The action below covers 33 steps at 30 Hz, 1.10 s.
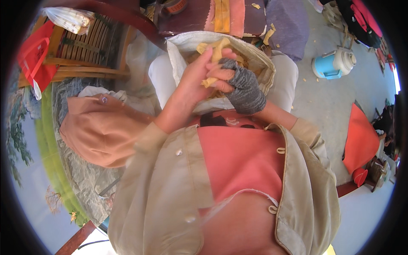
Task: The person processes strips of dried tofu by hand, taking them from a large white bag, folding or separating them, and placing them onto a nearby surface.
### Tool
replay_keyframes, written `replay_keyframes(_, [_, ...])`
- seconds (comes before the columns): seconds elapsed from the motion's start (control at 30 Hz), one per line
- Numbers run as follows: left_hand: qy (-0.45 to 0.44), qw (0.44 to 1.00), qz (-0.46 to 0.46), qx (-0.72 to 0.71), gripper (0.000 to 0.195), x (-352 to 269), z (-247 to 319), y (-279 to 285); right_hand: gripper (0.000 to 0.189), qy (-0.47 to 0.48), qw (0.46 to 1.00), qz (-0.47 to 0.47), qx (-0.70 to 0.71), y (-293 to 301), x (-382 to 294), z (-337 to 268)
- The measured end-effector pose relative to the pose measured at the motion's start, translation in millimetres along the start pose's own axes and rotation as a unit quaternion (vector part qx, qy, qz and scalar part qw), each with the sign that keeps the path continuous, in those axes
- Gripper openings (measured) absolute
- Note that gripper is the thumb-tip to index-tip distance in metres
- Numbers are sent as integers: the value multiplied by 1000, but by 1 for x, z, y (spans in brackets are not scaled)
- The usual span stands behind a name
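My left hand (194, 75) and my right hand (237, 84) meet above an open white woven sack (267, 68) between my knees. A dark grey fingerless knit glove or wrap covers my right hand. A crumpled yellow strip (217, 52), of paper or thin cloth by its look, is pinched between both hands, its ends sticking out above and below the fingers. More yellow pieces (255, 67) lie inside the sack. The palm side of my left hand is partly hidden by the right.
Beyond the sack, a dark red table (188, 25) bears a wooden strip (222, 16) on pink cloth. Slatted wooden chair (92, 71), red bag (38, 60) and brown cloth (102, 130) are at left. A blue and white thermos (331, 63) and an orange-red object (360, 140) stand at right.
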<state>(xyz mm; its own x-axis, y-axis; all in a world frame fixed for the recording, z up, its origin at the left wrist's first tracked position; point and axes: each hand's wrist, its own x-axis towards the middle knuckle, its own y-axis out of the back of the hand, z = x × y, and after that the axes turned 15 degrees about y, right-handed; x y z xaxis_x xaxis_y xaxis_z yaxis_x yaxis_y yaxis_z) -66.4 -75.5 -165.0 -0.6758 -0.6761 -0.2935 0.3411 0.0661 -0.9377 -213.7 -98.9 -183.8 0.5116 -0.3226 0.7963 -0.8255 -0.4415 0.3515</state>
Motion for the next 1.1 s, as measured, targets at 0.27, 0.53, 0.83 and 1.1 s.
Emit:
replay_keyframes(0.27, [-116, 938, 264, 195, 28, 9, -8, -6, 25, -60, 996, -13, -60, 8, 20, 4])
replay_keyframes(0.53, [-279, 480, 400, 728, 29, -3, -1, 2, 17, -226, 965, 101, 82, 6, 17, 36])
replay_keyframes(0.83, [-460, 405, 356, 706, 21, 6, 13, 10, 28, -299, 946, 57, 109, 3, 27, 21])
replay_keyframes(1.1, [-247, 872, 224, 358, 15, 1, 10, 5, 28, -154, 985, -61, -41, 27, 40, 9])
